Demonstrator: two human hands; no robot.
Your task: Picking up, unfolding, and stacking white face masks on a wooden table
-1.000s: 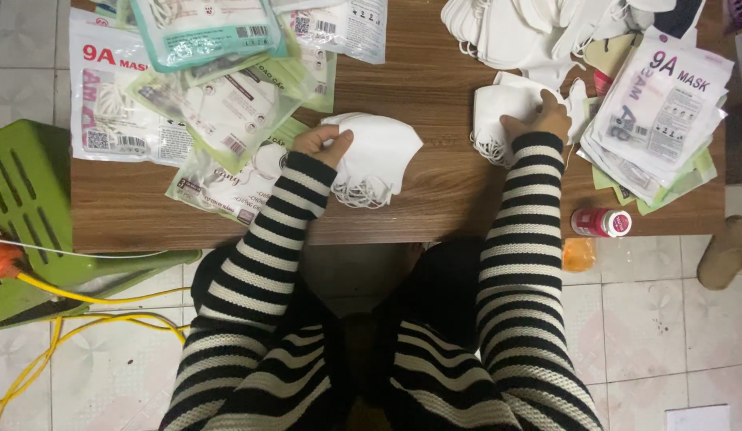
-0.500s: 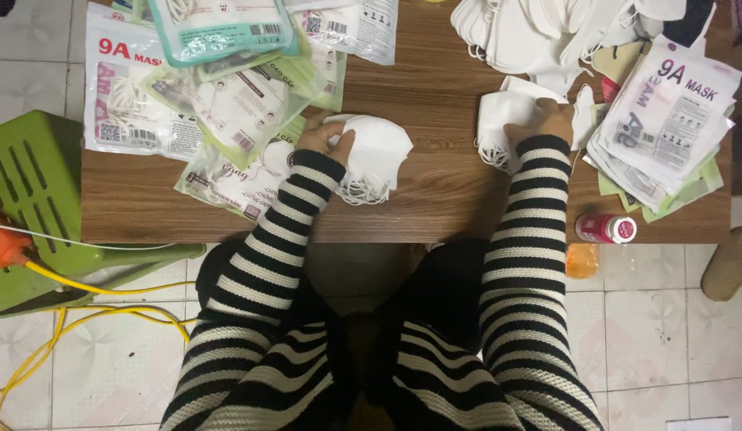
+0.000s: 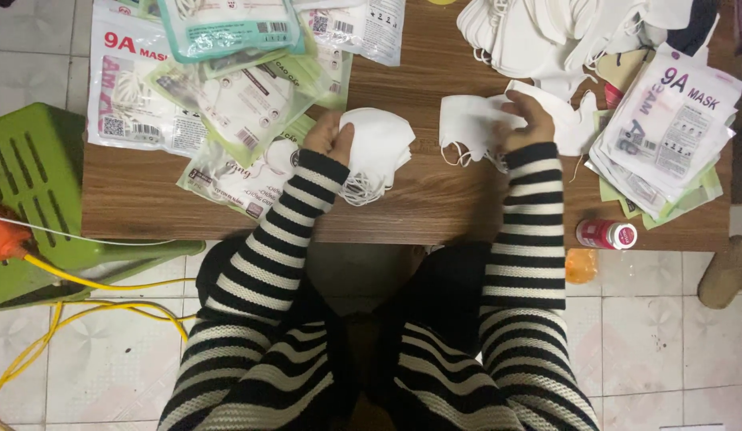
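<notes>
While the left hand (image 3: 329, 137) clamps a stack of folded white fabric masks (image 3: 375, 152) at its three o'clock, the right hand (image 3: 529, 120) pinches a single white mask (image 3: 469, 124) lying at nine o'clock, long axis crosswise on the wooden table (image 3: 435, 199).

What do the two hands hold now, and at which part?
Left hand grips a stack of white masks at its left edge. Right hand holds a single white mask at its right end.

My left grip (image 3: 329, 137) clasps a stack of white masks (image 3: 375, 152); under my right grip (image 3: 530, 121) lies one flat white mask (image 3: 467, 124).
</notes>
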